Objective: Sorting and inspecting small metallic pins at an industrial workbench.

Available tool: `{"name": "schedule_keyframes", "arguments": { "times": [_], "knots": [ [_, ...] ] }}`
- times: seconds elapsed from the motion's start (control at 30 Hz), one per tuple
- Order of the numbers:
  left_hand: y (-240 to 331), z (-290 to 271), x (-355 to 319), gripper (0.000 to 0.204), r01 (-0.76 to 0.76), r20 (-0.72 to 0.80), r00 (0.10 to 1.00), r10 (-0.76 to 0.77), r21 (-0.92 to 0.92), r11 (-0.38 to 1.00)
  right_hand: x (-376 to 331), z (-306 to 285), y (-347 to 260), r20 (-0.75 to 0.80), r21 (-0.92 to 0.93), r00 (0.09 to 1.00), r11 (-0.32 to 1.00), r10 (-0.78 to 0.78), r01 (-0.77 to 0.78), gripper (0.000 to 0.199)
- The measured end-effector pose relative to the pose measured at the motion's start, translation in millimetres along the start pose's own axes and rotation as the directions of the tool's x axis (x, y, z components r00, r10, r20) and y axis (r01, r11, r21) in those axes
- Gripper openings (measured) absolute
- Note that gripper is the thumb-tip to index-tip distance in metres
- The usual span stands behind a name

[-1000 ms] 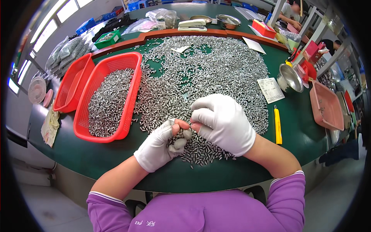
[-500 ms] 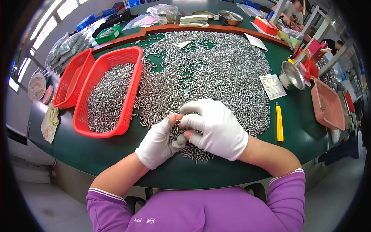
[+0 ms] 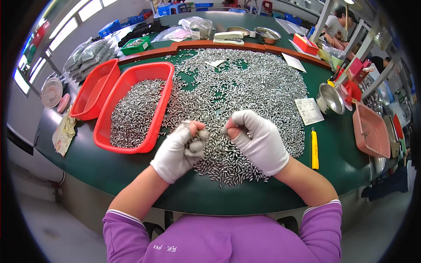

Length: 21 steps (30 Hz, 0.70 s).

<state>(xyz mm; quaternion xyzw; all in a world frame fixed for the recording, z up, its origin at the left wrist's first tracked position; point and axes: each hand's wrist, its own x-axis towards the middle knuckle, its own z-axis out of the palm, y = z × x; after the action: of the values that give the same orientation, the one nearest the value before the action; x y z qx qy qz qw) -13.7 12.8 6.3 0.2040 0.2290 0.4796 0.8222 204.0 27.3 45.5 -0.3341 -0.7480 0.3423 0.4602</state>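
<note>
Over metal pieces (image 3: 250, 94) — two hands (image 3: 175, 151) (image 3: 262, 142)

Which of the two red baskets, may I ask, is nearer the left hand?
The red basket heaped with silvery metal pieces; the other red basket stands farther left.

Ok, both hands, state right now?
Left hand: curled closed; any contents can't be made out.
Right hand: fingers bent above silvery pieces; can't tell whether closed or holding one.

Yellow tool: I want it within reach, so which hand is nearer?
Right. The right hand is left of the yellow tool; the left hand is farther left, near the loaded red basket.
</note>
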Motion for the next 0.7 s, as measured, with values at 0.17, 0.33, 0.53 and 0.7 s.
{"name": "schedule_keyframes", "arguments": {
  "times": [0.17, 0.33, 0.53, 0.7],
  "knots": [
    [72, -6, 15, 0.023, -0.473, -0.142, 0.831, 0.538, 0.329, 0.818, 3, -6, 16, 0.067, -0.087, 0.998, 0.996, 0.013, -0.007, 0.011],
    [136, -3, 11, 0.051, -0.161, -0.125, 0.742, 0.659, 0.920, 0.357, 4, -4, 14, 0.144, -0.127, 0.988, 0.991, 0.059, -0.041, 0.013],
    [115, 4, 2, 0.031, -0.138, 0.070, 0.696, 0.715, 0.990, 0.038, 8, -13, 10, 0.146, -0.161, 0.948, 0.939, -0.282, 0.304, 0.013],
    [20, 57, -40, 0.023, -0.260, 0.123, 0.913, 0.389, 0.911, 0.321, 3, -17, -16, 0.144, -0.128, 0.924, 0.919, -0.354, 0.373, 0.015]
  ]
}}
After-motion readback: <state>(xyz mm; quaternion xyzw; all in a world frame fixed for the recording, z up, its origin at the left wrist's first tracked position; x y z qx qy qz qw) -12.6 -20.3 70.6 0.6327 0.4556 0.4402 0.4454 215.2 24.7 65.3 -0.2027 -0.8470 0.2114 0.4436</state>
